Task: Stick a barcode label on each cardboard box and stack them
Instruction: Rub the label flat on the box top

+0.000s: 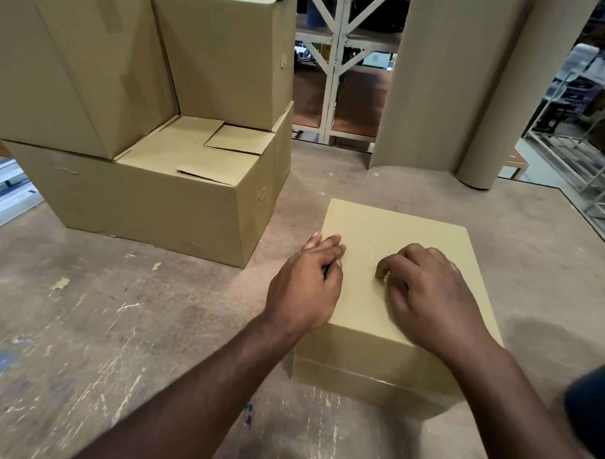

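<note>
Both your hands are on the small cardboard box [391, 260], which sits on the bench [91, 322] right of centre, one corner pointing at you.

Left hand [304, 284]: lies over the box's left top edge, fingers fairly straight, tips on the lid near the far-left corner. A thin dark thing shows between thumb and fingers; can't tell what it is or whether you're pinching it.

Right hand [430, 293]: on the lid's near-right part, fingers curled under, knuckles up, fingertips pressing the cardboard. Nothing visibly held. The hands are apart, bare lid between them.

No label visible on the box's top or its near side face.

Room:
- Left of the box: the large carton stack [162, 186] stands near it. One wide carton at the bottom with loose top flaps, two tall cartons on top of it. A strip of bare bench runs between stack and box.
- Behind the box: bare bench up to two upright rolls of brown paper [460, 79] at the far edge.
- Right: the bench edge [589, 219] runs diagonally, near the box's right corner, with a drop to the floor and metal racking [336, 63] beyond.
- Near and left of your forearm: wide scuffed bench surface, nothing on it.
</note>
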`<state>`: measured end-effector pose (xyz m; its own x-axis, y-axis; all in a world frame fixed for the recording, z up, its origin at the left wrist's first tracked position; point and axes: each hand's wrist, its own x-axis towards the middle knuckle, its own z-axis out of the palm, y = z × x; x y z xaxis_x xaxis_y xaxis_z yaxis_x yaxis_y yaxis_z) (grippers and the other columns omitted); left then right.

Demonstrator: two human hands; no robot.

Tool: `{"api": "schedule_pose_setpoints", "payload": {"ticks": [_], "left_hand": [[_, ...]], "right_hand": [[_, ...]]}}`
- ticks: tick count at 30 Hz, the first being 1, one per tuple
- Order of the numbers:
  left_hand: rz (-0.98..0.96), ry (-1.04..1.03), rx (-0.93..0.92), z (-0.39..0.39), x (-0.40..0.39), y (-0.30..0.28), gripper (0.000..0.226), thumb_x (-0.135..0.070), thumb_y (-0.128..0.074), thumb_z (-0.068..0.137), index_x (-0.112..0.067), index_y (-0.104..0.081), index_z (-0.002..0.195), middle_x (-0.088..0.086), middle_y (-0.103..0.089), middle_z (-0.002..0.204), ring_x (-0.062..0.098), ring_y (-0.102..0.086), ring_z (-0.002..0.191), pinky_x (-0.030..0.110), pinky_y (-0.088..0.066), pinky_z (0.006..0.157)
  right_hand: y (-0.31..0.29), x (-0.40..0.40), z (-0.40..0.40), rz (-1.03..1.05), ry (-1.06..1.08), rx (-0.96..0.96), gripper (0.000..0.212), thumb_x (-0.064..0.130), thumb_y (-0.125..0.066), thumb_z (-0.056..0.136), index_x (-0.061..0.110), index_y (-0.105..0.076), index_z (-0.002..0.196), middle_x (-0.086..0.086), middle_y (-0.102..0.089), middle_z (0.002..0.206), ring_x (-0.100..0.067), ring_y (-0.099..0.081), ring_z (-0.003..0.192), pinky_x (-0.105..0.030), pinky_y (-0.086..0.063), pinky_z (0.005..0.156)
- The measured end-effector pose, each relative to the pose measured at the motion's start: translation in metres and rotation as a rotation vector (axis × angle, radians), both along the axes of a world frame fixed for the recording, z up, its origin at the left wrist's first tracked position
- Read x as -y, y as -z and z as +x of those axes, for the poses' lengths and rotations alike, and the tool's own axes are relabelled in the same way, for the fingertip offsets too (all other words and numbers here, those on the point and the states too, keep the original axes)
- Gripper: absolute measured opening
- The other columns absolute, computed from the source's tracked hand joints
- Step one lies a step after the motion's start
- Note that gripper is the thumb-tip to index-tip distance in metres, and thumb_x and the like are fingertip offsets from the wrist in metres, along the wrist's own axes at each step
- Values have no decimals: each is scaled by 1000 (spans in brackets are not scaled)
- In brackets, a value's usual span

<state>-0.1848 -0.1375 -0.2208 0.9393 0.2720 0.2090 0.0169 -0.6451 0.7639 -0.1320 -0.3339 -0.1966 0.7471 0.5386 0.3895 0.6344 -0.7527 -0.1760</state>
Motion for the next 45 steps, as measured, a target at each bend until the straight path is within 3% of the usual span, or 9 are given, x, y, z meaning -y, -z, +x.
{"api": "schedule_pose_setpoints", "payload": {"ticks": [6, 11, 17, 22, 29, 34, 41, 45], "left_hand": [[-17, -2, 7, 2, 0, 2, 37, -25, -48, 104, -30, -63, 138, -27, -47, 150, -11, -21, 147, 18, -25, 118], [-29, 6, 13, 2, 0, 2, 37, -24, -49, 103, -27, -64, 137, -26, -48, 150, -11, -21, 147, 11, -20, 113], [-39, 10, 8, 2, -2, 3, 38, -25, -48, 104, -28, -63, 138, -26, -47, 151, -11, -20, 147, 16, -21, 118], [-36, 3, 6, 1, 0, 3, 37, -27, -48, 104, -29, -63, 138, -27, -47, 150, -11, -21, 147, 17, -24, 117], [-38, 2, 15, 1, -1, 4, 37, -27, -48, 104, -29, -63, 137, -27, -47, 150, -10, -21, 147, 20, -26, 118], [-41, 2, 19, 1, 0, 3, 37, -26, -49, 103, -28, -64, 137, -25, -48, 150, -9, -22, 148, 22, -26, 120], [-50, 10, 12, 1, -1, 2, 38, -25, -48, 103, -27, -63, 138, -25, -47, 151, -10, -20, 148, 24, -28, 121], [-43, 10, 12, 2, -1, 4, 38, -27, -48, 103, -28, -63, 138, -26, -46, 151, -9, -20, 148, 28, -29, 122]], "right_hand": [[-2, 4, 6, 27, -39, -22, 17, 13, -60, 88, 28, -66, 92, 9, -57, 93, -23, -50, 87, -42, -47, 77], [-4, 7, 4, -7, -86, -49, 24, 16, -61, 93, 34, -70, 105, 11, -56, 99, -19, -49, 89, -39, -46, 77], [-10, 19, 12, -47, -73, -7, 11, 10, -65, 91, 21, -65, 91, 6, -55, 93, -23, -49, 86, -38, -45, 70], [-5, 21, 9, 23, -44, -43, 18, 10, -62, 92, 22, -69, 102, 8, -60, 100, -22, -52, 95, -38, -46, 79], [-4, 25, 5, 88, -22, -49, 22, 4, -67, 87, 25, -67, 83, 13, -57, 90, -18, -49, 87, -33, -38, 68], [-2, 23, 5, 93, -19, -44, 23, 8, -64, 89, 28, -73, 97, 11, -59, 96, -18, -50, 92, -31, -38, 74], [-2, 23, 5, 42, -7, -28, 15, 11, -66, 88, 26, -66, 86, 9, -58, 91, -21, -48, 85, -38, -45, 68], [-4, 23, 5, 33, -22, -74, 4, 29, -65, 94, 33, -66, 94, 14, -56, 92, -19, -49, 90, -38, -45, 75]]}}
